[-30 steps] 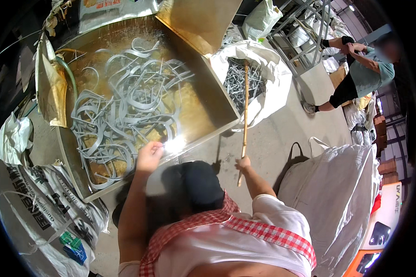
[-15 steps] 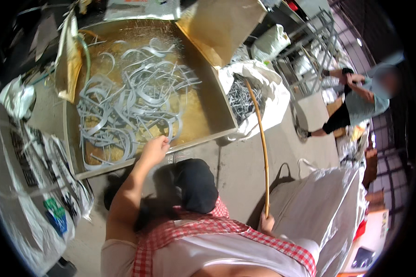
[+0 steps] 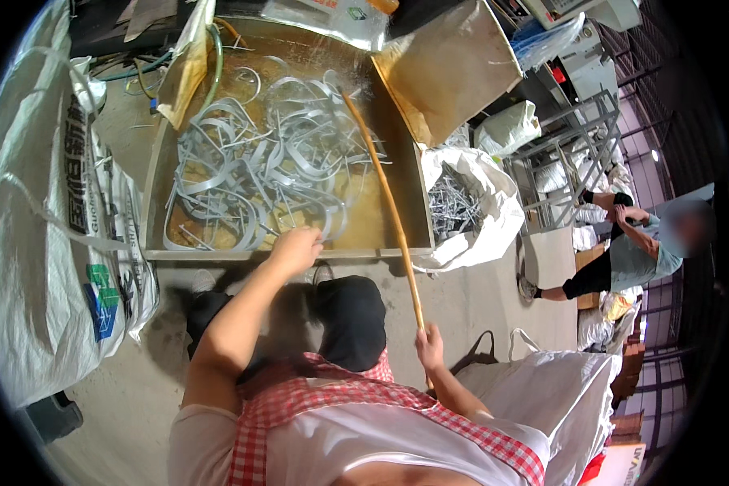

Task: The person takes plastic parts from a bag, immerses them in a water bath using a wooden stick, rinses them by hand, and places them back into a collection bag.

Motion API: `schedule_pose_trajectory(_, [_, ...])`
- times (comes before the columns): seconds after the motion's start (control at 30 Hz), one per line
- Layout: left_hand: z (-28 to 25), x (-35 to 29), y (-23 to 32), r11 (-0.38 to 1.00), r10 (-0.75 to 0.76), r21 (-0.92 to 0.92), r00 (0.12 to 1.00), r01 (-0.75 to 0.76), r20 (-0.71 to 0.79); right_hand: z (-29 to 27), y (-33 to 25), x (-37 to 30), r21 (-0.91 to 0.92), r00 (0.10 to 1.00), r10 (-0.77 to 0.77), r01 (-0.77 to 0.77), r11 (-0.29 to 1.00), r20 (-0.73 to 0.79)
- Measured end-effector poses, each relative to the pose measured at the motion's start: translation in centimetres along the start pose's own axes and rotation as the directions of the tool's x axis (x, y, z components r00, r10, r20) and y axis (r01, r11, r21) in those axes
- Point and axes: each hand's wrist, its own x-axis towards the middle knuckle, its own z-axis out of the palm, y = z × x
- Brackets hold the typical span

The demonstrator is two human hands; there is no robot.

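Note:
A shallow metal tray (image 3: 287, 254) holds a tangle of grey plastic strips (image 3: 259, 162) in murky brownish water. Over its near rim, my left hand (image 3: 297, 249) is closed, with one curved strip ending at the fingertips; the exact pinch is partly hidden. My right hand (image 3: 430, 347) grips the lower part of a long wooden stick (image 3: 397, 223). The stick slants across the tray's right side wall, and its far tip is over the strips.
Right of the tray stands an open white sack (image 3: 494, 215) of short grey pieces. Large woven bags (image 3: 543, 397) lie lower right, others (image 3: 32, 267) on the left. Beyond a metal frame (image 3: 575, 162), another person (image 3: 636, 243) stands at the right. A tan board (image 3: 449, 73) rises behind the tray.
My right hand has come up and left, swinging the stick from beside the white sack to over the tray. My left hand stays by the near rim. The view has shifted.

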Motion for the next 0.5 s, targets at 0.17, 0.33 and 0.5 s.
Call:
schedule_pose_trajectory(0.17, [-1.1, -0.3, 0.2, 1.000, 0.025, -0.006, 1.000, -0.025, -0.014, 5.4, -7.0, 8.4, -0.329, 0.976, -0.163, 0.202, 0.922, 0.143])
schedule_pose_trajectory(0.33, [-1.9, -0.5, -0.6, 1.000, -0.007, 0.029, 1.000, 0.006, 0.030, 8.6, -10.7, 15.7, -0.552, 0.921, -0.267, 0.384, 0.740, 0.282])
schedule_pose_trajectory(0.5, [-2.0, -0.1, -0.6, 0.998, -0.028, 0.058, 0.998, 0.025, 0.048, 9.2, -15.3, 18.5, -0.579, 0.897, -0.221, 0.419, 0.699, 0.382])
